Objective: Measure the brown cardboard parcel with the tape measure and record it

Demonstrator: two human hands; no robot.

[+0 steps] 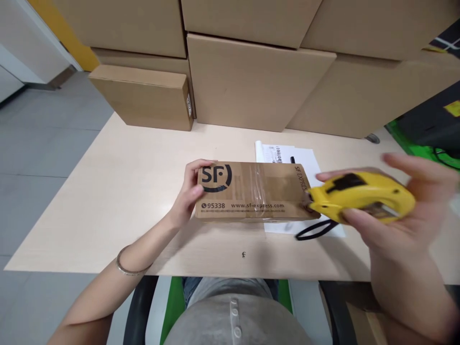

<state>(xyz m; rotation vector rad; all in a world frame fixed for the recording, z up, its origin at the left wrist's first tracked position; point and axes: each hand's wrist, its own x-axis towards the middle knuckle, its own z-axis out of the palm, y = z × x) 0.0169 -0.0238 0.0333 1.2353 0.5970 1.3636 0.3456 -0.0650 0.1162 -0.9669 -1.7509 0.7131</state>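
A flat brown SF Express carton [253, 190] lies across the middle of the pale table [118, 201], clear tape over its seam. My left hand [187, 193] grips the carton's left end, fingers curled over its top edge. My right hand [391, 211] holds a yellow tape dispenser [361, 196] at the carton's right end, the nose touching the right edge. A black loop strap [313, 231] hangs under the dispenser.
White printed sheets [283, 154] with a dark pen lie under and behind the carton. Large brown cartons [258, 81] are stacked along the table's back, a smaller one [143, 96] at back left. A green-and-black object [427, 139] stands at right.
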